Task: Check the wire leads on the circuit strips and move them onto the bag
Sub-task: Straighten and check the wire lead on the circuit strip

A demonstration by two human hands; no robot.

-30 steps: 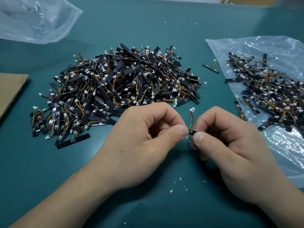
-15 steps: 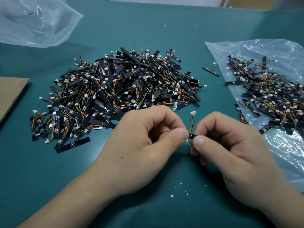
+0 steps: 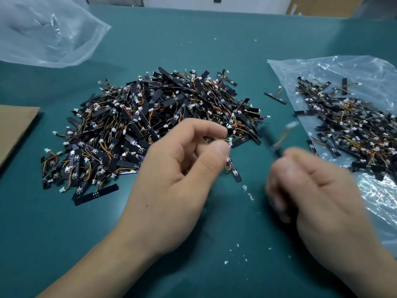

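Note:
A big heap of black circuit strips (image 3: 150,125) with orange-yellow leads and white plugs lies on the green mat. My left hand (image 3: 182,179) hovers at its near edge, thumb and forefinger loosely curled and apart, holding nothing that I can see. Motion-blurred to the right, my right hand (image 3: 318,190) pinches one strip (image 3: 271,144) whose lead sticks up towards the clear bag (image 3: 365,69). A smaller pile of strips (image 3: 354,130) lies on that bag. A single strip (image 3: 234,171) lies on the mat just beyond my left thumb.
One stray strip (image 3: 276,97) lies between the heap and the bag. A second clear bag (image 3: 43,29) sits at the far left, and a cardboard sheet (image 3: 12,130) at the left edge. Small white crumbs (image 3: 247,192) dot the mat near my hands.
My left hand let go of the strip that both hands held. My right hand has swung up and right with it, towards the bag. The camera tilted slightly.

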